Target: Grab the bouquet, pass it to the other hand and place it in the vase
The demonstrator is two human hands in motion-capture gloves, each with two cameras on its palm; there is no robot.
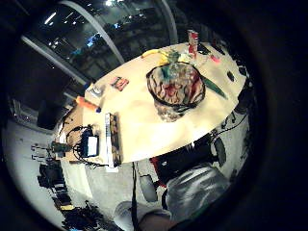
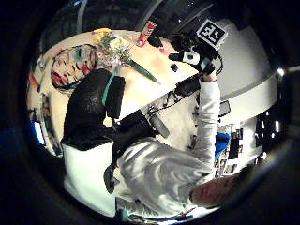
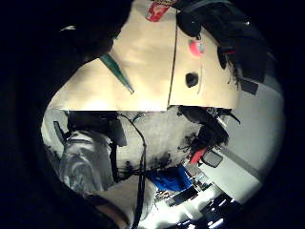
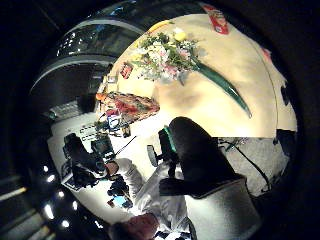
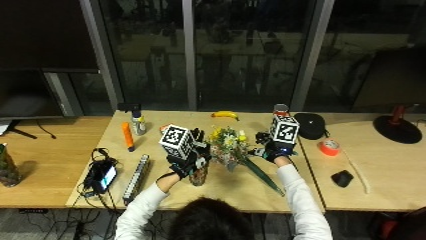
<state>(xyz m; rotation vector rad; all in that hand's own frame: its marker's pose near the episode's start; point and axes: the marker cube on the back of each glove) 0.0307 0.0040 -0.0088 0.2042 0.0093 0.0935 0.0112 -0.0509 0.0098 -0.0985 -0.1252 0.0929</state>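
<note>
Partly hidden behind the raised left hand [image 5: 187, 159], whose fingers are straight, stands the vase [image 5: 198, 175]. The right hand's [image 5: 272, 148] grip cannot be told; the bouquet [image 5: 229, 144] lies beside it, a banana [image 5: 225, 115] beyond.

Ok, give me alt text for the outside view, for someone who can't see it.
A person at a wooden table raises both gloved hands above a bouquet lying on it, green stems pointing toward the person. The left hand hovers over a patterned vase, the right hand beside the flowers. A banana, an orange marker and a tape roll also sit around.
</note>
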